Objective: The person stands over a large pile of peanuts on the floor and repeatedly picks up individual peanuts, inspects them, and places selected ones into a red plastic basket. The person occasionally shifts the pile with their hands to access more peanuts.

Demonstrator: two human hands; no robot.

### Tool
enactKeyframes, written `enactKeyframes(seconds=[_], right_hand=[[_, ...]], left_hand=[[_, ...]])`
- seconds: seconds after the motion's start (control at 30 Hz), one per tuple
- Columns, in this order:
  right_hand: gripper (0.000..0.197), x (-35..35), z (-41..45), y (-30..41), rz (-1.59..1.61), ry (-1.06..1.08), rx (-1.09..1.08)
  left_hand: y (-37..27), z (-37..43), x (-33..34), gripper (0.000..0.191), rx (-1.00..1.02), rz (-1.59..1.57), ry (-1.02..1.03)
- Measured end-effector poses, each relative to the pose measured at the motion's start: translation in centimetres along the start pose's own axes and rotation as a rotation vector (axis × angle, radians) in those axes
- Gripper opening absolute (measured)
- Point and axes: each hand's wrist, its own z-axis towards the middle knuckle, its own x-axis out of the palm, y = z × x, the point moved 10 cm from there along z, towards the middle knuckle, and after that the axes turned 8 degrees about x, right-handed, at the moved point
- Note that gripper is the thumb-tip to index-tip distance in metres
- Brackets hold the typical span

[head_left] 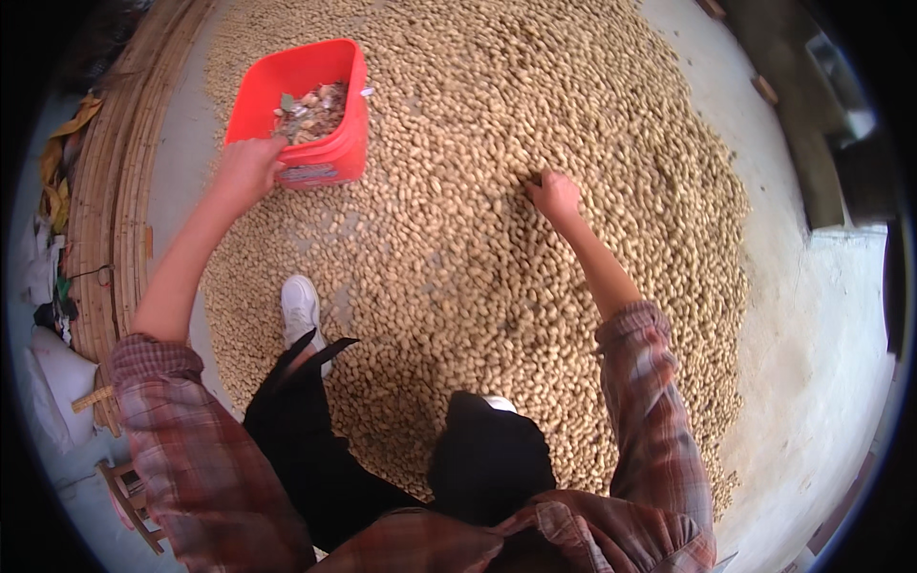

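Note:
A wide layer of unshelled peanuts [458,236] covers the floor before me. My left hand [249,172] grips the near rim of a red plastic bucket [337,161], which stands over the peanuts at the upper left. Inside the bucket lies debris [315,113]: brown bits, pale pieces that look like shells, and a green leaf. Farther right, my right hand [557,195] reaches down to the peanuts with its fingers pointing away from me. Its fingertips touch the layer, and whether they hold anything is hidden.
Long bamboo poles or slats [125,179] lie along the left side. Beyond them are white sacks [64,387] and yellow cloth or plastic [61,168]. A small wooden stool [132,501] is at lower left. My white shoe [299,304] stands among the peanuts; pale concrete floor [795,372] borders them.

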Motion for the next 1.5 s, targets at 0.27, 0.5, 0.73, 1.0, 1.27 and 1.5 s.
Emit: enactKeyframes(seconds=[0.27,0.5,0.73,1.0,1.27,1.5], right_hand=[[0.020,0.8,1.4,-0.6,0.109,0.117,0.111],[0.011,-4.2,5.3,3.1,0.315,0.250,0.175],[0.011,-19.2,8.0,37.3,0.588,0.098,-0.405],[0.024,-15.5,12.6,45.2,0.040,0.046,-0.424],[0.017,-18.3,11.0,34.4,-0.471,0.408,-0.027],[0.017,-14.8,6.4,24.2,-0.690,0.583,0.192]], left_hand=[[3.3,1.1,3.0,0.016,0.016,-0.186,-0.142],[6.1,1.7,5.2,0.014,0.178,-0.256,-0.069],[6.2,5.7,6.3,0.031,0.374,-0.287,-0.134],[14.7,12.4,9.4,0.018,0.360,-0.417,0.037],[28.3,26.6,11.2,0.018,0.266,-0.264,-0.229],[35.8,32.9,15.3,0.028,0.025,-0.181,-0.281]])
